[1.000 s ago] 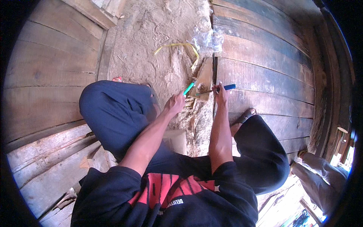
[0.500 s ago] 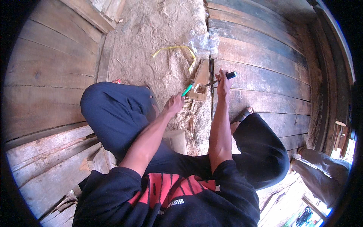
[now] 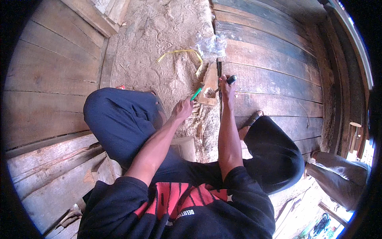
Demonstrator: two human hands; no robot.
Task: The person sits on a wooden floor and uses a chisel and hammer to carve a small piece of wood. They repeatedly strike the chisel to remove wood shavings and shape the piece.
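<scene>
A tapered wooden block [image 3: 208, 77], hollowed out near its wide end, lies along the seam between the dirt and the planks. My left hand [image 3: 183, 109] is closed around a green-handled tool [image 3: 195, 94], whose far end reaches the block's left edge. On the block's other side, my right hand [image 3: 228, 88] grips a tool with a thick dark handle [image 3: 231, 79]. Its narrow metal part points toward the hollow, though my fingers partly hide it. Which kind of tool each one is cannot be made out.
Beyond the block lie a crumpled clear plastic bag [image 3: 210, 47] and a yellow strip [image 3: 179, 51]. Wooden planks [image 3: 274, 75] cover the right side; a wooden panel [image 3: 51, 83] stands left. Another person's grey-trousered leg [image 3: 338, 179] is at lower right.
My right hand has shifted left and a little nearer, and its dark-handled tool has swung to a steeper angle. The left hand holds nearly the same place. The whole view has shifted slightly.
</scene>
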